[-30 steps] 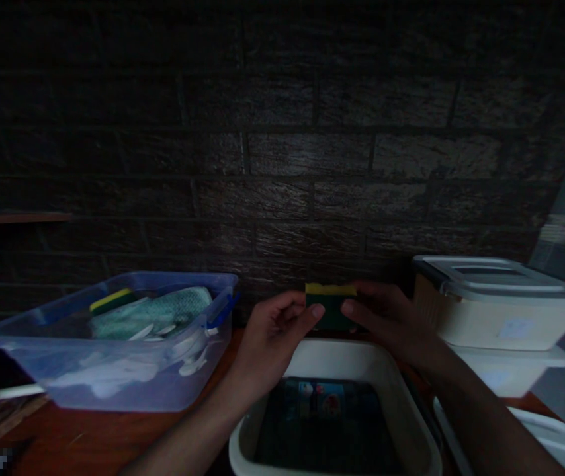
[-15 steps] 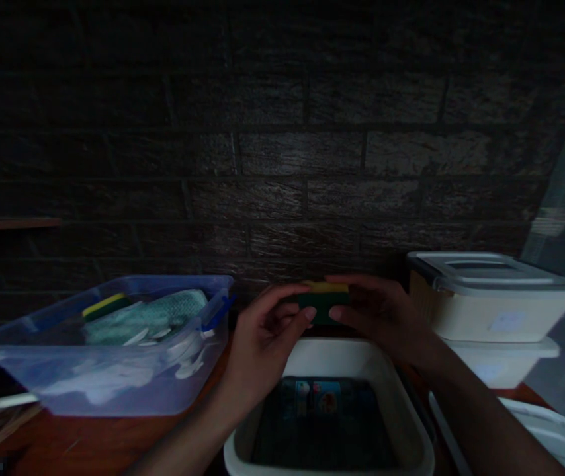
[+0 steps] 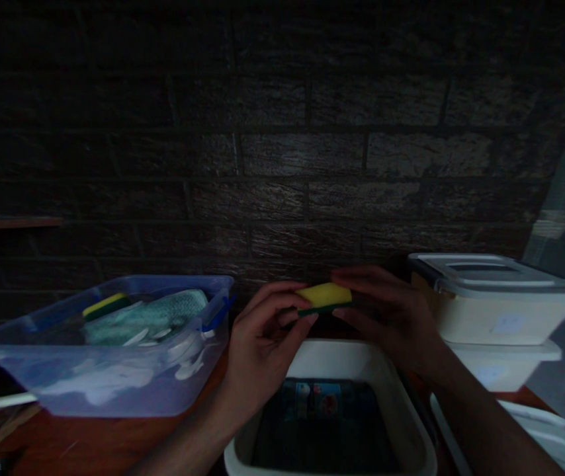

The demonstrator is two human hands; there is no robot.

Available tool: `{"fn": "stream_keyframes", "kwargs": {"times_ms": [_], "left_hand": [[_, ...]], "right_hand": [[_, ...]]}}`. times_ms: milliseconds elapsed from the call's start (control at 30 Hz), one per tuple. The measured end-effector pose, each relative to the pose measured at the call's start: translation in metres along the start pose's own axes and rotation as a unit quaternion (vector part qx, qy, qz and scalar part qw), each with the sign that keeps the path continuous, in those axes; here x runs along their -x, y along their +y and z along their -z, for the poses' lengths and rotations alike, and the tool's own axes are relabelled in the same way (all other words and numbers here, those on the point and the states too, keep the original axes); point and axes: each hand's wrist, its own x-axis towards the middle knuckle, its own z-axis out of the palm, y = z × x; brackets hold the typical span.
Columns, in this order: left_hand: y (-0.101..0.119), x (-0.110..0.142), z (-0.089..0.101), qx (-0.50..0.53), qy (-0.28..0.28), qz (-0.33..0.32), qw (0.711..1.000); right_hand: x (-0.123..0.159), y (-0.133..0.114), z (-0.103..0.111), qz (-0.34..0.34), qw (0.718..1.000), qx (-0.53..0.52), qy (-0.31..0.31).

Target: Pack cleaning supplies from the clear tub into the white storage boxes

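Sponge: I see it raised between the 2 hands, in line with the far rim of the tub; exact height cannot be told.
Long axis: runs left to right, hand to hand, right end slightly higher in view.
Faces: yellow upward, green underneath.
Left hand: closed on the left end, fingers at the yellow face, thumb at the green edge.
Right hand: pinching the right end, fingers at the far corner, thumb below; I cannot tell how firmly.
Nearer hand: neither; 1 hand at each end.
Tub contents: dark item with a coloured label, below the sponge in view.
Left side: bin with cloth and spare sponge.
Right side: 2 stacked boxes, lid in front.
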Motion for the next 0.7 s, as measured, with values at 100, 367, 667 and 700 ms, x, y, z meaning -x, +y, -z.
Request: {"fn": "stream_keyframes", "kwargs": {"times_ms": [100,367,667,700], "left_hand": [[0.003,0.001,0.002,-0.04,-0.011,-0.008,0.999],[0.005,0.001,0.005,-0.059,-0.052,-0.034,0.996],[0.007,0.002,0.003,-0.016,-0.035,0.001,0.999],[0.007,0.002,0.003,-0.012,-0.034,0.004,0.999]], "right_hand": [[0.0,-0.002,0.001,0.016,0.999,0.029,0.002],[-0.001,-0.003,-0.003,0.018,0.999,-0.022,-0.046],[0.001,-0.013,-0.002,0.014,0.998,-0.013,-0.065],[0.0,-0.014,-0.002,0.013,0.997,-0.015,-0.069]]}}
